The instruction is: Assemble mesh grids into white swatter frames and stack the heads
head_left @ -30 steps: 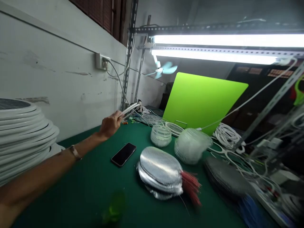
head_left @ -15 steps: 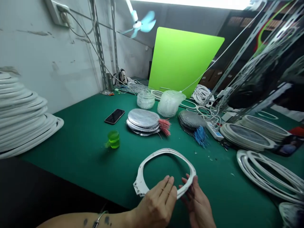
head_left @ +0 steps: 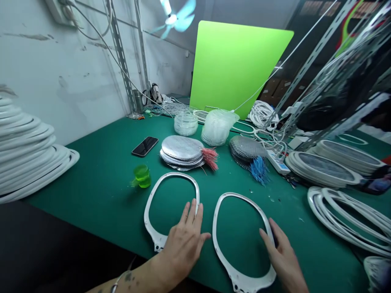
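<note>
Two white plastic ring frames, each with a tabbed end near me, lie apart on the green table. My left hand (head_left: pixel 183 242) rests with fingers stretched over the right side of the left frame (head_left: pixel 149 203), covering part of it. At the right, my right hand (head_left: pixel 284 252) holds the rim of the other frame (head_left: pixel 215 224), thumb inside the ring and fingers outside. Beyond the left frame stand a small green cup (head_left: pixel 142 176) and a stack of silvery mesh discs (head_left: pixel 181 148) with red wires.
Around the green table (head_left: pixel 104 179) are a phone (head_left: pixel 145 146), grey mesh discs (head_left: pixel 246 148) with blue wires (head_left: pixel 259 169), and a power strip (head_left: pixel 278 162). Stacked white rings rise at the left (head_left: pixel 27 158); more rings (head_left: pixel 345 215) lie at the right. A green board (head_left: pixel 238 69) stands behind.
The two frames, earlier held together as one ring, are now separated side by side. My left hand moved left with its fingers spread; my right hand moved right with the other frame.
</note>
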Tool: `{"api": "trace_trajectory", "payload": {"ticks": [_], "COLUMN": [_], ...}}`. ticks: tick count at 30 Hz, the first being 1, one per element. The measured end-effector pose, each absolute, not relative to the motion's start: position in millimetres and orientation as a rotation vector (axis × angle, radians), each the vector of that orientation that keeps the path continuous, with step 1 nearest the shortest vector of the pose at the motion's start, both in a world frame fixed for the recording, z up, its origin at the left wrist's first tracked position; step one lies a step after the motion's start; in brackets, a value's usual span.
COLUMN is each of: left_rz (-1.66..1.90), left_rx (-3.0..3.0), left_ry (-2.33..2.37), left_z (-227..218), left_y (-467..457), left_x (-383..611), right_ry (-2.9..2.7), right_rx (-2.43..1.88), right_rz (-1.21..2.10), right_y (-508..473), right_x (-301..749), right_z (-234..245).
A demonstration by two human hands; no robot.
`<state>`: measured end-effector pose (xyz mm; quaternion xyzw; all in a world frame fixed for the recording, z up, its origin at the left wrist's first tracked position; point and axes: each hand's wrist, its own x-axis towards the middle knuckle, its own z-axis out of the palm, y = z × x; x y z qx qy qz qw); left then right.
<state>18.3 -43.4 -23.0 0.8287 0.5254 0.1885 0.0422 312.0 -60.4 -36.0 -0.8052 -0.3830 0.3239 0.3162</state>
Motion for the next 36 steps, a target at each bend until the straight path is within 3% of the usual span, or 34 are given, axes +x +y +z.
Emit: {"api": "trace_trajectory", "payload": {"ticks": [4,9,14,24,29,31,33,36], "left_rz": [0.515,0.211,0.226,0.259,0.438,0.553,0.657,0.732], "left_rx": [2.485,2.541,2.574,2.584,2.572,2.513,2.483,2.506], "left_ry": [1.476,1.330,1.320,1.085,1.158,1.209,1.210,1.125], "left_z": [-5,-34,-44,-30,-29,-25,-22,-26], "left_y": [-17,-11,-27,-22,-20,-18,-16,-13], "left_x": [-22,-45,-48,-41,-44,-37,-24,-2], "right_ry": [-1.268,-1.529,-1.774,-1.921,-1.661,-1.513,-1.504,-1.434], "right_rx": [-2.255,-2.414,-2.529,-2.406,-2.210,-2.158,-2.214,-2.347], "right_rz": [0.688,0.511,0.443,0.600,0.814,0.608,0.199,0.030], "right_y": [-89,-103,-97,-85,-67,-31,22,114], "right_x": [307,273,248,242,268,289,310,335], "right_z": [-53,-68,-61,-54,-16,13,42,66]}}
